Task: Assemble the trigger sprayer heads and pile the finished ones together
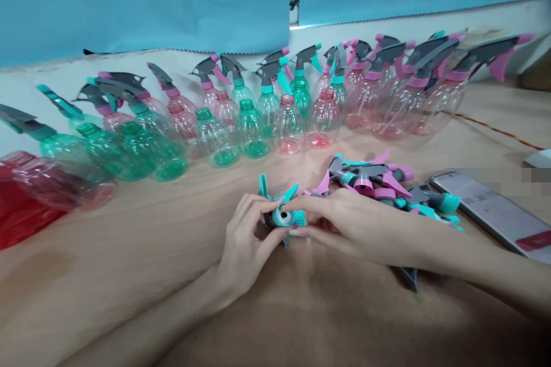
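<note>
Both hands meet at the middle of the wooden table [129, 252] around one grey and teal spray head [282, 215]. My left hand [247, 241] cups it from the left with thumb and fingers closed on its body. My right hand [344, 223] pinches it from the right, fingertips on the teal collar. A pile of loose spray heads [379, 183], grey with pink or teal parts, lies just behind my right hand.
Several clear green and pink spray bottles [253, 126] stand in rows along the back, some capped with trigger heads, some bare-necked. A phone [495, 209] lies at the right. A red object [17, 206] sits at the left edge. Blue sheets hang behind.
</note>
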The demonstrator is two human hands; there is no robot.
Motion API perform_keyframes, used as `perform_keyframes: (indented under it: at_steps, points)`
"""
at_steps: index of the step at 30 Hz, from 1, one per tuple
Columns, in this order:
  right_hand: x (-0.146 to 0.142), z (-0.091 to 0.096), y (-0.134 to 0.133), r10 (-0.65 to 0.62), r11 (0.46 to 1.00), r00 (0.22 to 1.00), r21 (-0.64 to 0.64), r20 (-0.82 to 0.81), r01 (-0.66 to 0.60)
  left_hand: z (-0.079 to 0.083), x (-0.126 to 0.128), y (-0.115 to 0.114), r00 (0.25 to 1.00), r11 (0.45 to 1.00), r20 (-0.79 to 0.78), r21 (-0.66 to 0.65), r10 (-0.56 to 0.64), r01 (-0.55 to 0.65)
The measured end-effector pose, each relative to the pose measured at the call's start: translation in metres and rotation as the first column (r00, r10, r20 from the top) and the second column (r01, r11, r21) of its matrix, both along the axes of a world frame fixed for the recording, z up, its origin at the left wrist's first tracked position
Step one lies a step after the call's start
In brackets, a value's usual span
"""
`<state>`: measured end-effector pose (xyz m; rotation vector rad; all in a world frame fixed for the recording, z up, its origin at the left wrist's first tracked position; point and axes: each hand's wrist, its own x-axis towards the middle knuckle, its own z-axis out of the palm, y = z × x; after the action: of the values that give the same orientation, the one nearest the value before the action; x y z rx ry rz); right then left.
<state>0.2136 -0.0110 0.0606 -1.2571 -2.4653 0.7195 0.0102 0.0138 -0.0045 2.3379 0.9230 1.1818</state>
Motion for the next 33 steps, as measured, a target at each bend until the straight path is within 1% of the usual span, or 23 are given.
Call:
perform_keyframes:
  at_steps: [4,6,8,10,12,13,14,15,16,18,20,21,22,23,24,26,27,28,29,30,31,32,33]
  points:
    - [0.004,-0.011,0.002,0.048,0.998,0.998,0.050,-0.039,-0.046,0.001,-0.001,0.001,1.000,0.996,0.027,-0.085,-0.005,0.008]
    - [0.006,-0.016,0.003,0.092,0.993,0.995,0.076,-0.035,-0.089,0.001,0.000,0.000,0.999,0.993,0.047,-0.122,0.008,-0.003]
    - [0.006,-0.019,0.004,0.118,0.985,0.993,0.131,-0.015,-0.115,0.000,0.001,0.000,0.998,0.989,0.063,-0.148,0.019,-0.010]
    - [0.005,-0.021,0.004,0.080,0.962,0.996,0.258,0.050,-0.090,0.000,0.001,0.000,0.997,0.988,0.073,-0.155,0.027,-0.016]
    - [0.002,-0.023,0.000,-0.022,0.908,0.994,0.417,0.109,-0.025,0.000,0.001,0.000,0.997,0.992,0.073,-0.124,0.024,-0.015]
    - [0.000,-0.023,-0.002,-0.064,0.881,0.992,0.472,0.112,0.003,0.000,0.002,0.000,0.997,0.995,0.071,-0.096,0.018,-0.011]
    - [-0.002,-0.024,-0.005,-0.085,0.868,0.992,0.496,0.093,0.028,0.001,0.002,-0.001,0.998,0.998,0.069,-0.066,0.010,-0.005]
    - [-0.004,-0.024,-0.008,-0.086,0.877,0.995,0.479,0.056,0.049,0.001,0.002,-0.001,0.998,0.999,0.065,-0.036,0.002,0.001]
    - [-0.006,-0.025,-0.012,-0.069,0.903,0.998,0.425,0.005,0.061,0.002,0.001,-0.001,0.998,1.000,0.060,-0.010,-0.007,0.007]
    - [-0.008,-0.024,-0.016,-0.042,0.966,0.994,0.249,-0.103,0.067,0.002,0.001,-0.002,0.998,1.000,0.052,0.024,-0.019,0.018]
    - [-0.008,-0.024,-0.017,-0.034,0.994,0.987,0.096,-0.157,0.050,0.002,0.000,-0.002,0.998,0.998,0.053,0.047,-0.038,0.036]
    - [-0.008,-0.024,-0.017,-0.017,0.996,0.988,0.082,-0.156,0.030,0.002,-0.001,-0.002,0.997,0.998,0.055,0.049,-0.045,0.042]
    - [-0.007,-0.023,-0.016,0.005,0.992,0.991,0.125,-0.136,0.012,0.002,-0.001,-0.002,0.997,0.998,0.059,0.046,-0.051,0.048]
    - [-0.007,-0.023,-0.014,0.017,0.976,0.995,0.216,-0.099,0.005,0.002,-0.001,-0.002,0.997,0.998,0.062,0.037,-0.052,0.050]
    - [-0.008,-0.024,-0.013,0.011,0.941,0.998,0.338,-0.054,0.008,0.002,0.000,-0.002,0.997,0.999,0.063,0.022,-0.043,0.042]
    - [-0.009,-0.024,-0.012,-0.066,0.822,0.998,0.568,0.019,0.043,0.003,0.001,-0.001,0.998,1.000,0.062,-0.004,-0.014,0.014]
    - [-0.010,-0.025,-0.013,-0.112,0.773,0.993,0.630,0.025,0.071,0.003,0.001,-0.001,0.998,1.000,0.062,-0.009,-0.003,0.003]
    - [-0.011,-0.025,-0.014,-0.136,0.766,0.991,0.635,0.016,0.095,0.003,0.002,-0.001,0.998,1.000,0.061,-0.013,0.005,-0.005]
    - [-0.011,-0.025,-0.015,-0.131,0.804,0.991,0.585,-0.006,0.110,0.004,0.002,-0.002,0.998,1.000,0.061,-0.019,0.014,-0.013]
    - [-0.012,-0.025,-0.016,-0.107,0.870,0.993,0.480,-0.045,0.116,0.004,0.002,-0.002,0.998,1.000,0.063,-0.022,0.020,-0.019]
    - [-0.011,-0.025,-0.017,-0.084,0.934,0.991,0.338,-0.102,0.114,0.004,0.001,-0.003,0.998,0.999,0.063,-0.027,0.025,-0.024]
    - [-0.011,-0.025,-0.017,-0.067,0.978,0.984,0.184,-0.167,0.098,0.004,0.000,-0.003,0.997,0.999,0.063,-0.030,0.032,-0.030]
    - [-0.010,-0.024,-0.016,-0.065,0.996,0.972,0.043,-0.226,0.077,0.004,0.000,-0.003,0.998,0.999,0.061,-0.028,0.035,-0.033]
